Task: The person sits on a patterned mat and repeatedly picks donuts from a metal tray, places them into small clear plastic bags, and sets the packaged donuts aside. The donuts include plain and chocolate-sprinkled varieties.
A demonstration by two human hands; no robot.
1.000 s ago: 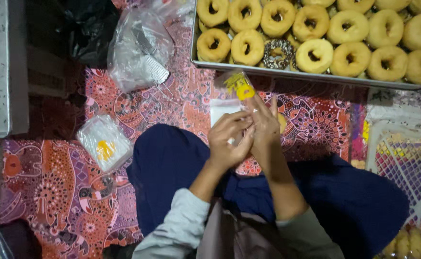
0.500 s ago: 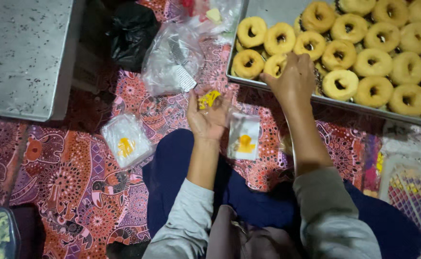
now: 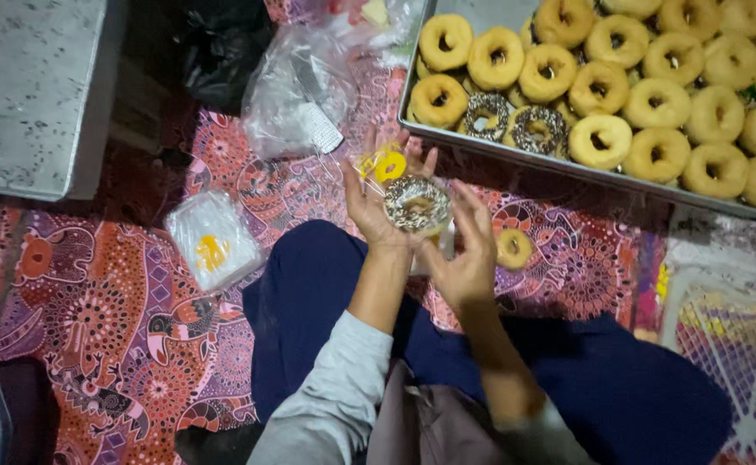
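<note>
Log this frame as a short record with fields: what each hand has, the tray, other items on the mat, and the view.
view: head camera, looking down at the lap and a patterned mat
left hand: open palm up, clear plastic bag with a yellow mark against its fingers
right hand: holds sprinkle-covered doughnut at the bag
tray: metal, rows of plain doughnuts, two sprinkled ones at its near edge
mat: stack of clear bags, one loose doughnut
</note>
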